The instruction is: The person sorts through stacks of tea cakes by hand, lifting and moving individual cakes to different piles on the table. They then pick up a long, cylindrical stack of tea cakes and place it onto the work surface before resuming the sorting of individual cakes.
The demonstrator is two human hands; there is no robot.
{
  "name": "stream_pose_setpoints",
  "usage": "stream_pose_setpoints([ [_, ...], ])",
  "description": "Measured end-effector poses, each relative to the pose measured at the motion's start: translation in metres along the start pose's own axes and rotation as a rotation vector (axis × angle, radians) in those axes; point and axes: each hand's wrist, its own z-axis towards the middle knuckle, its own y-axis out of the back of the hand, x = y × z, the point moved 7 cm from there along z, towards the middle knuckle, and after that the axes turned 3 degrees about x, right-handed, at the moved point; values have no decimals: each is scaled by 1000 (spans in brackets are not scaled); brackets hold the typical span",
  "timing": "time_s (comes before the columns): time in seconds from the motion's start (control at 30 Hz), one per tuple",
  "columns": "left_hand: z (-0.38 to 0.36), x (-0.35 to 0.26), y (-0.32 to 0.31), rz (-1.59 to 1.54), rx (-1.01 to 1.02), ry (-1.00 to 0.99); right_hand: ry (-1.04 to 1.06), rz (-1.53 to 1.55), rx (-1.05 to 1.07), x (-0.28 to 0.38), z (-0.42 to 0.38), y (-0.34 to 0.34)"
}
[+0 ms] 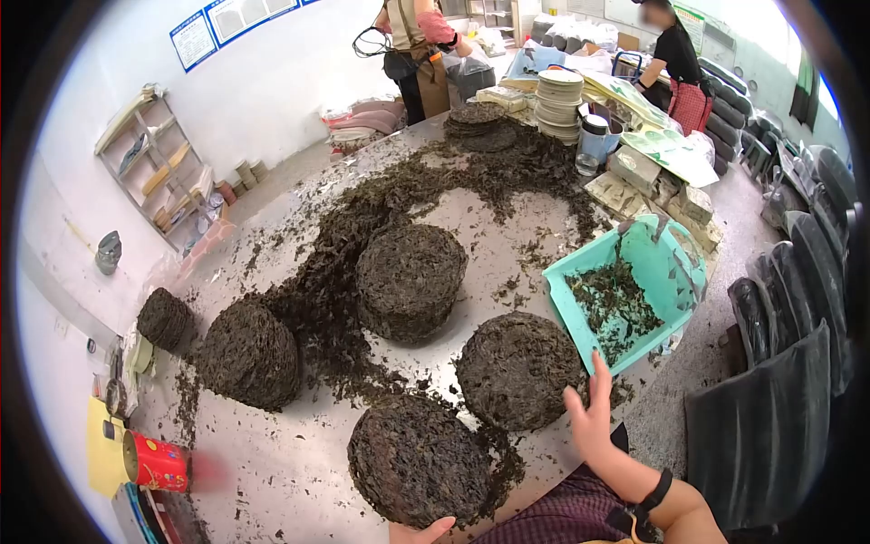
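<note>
Nearest me lies a round stack of dark, pressed leafy discs (417,461). My left hand (422,529) is at its near edge with the thumb stretched out; the other fingers are out of sight. My right hand (594,417) is open, thumb and fingers apart, between a second round dark stack (519,372) and the near edge of a turquoise plastic bin (560,308). It holds nothing I can see. Loose dark leafy bits (612,304) lie inside the bin. Another tall stack (410,283) stands mid-table.
More dark stacks (249,354) stand at the left, beside a long heap of loose dark flakes (317,281). White plates (559,100) are piled at the back. A red tin (159,461) is at lower left, black wrapped sheets (761,426) at right. Two people work farther off.
</note>
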Motion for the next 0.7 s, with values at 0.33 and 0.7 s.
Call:
stream_pose_setpoints([
  [0.33,7,-2,-23,-82,246,-90,418,99,1029,110,-81,-93],
  [0.7,-7,-7,10,52,-33,-133,-152,281,173,24,-11,-12],
])
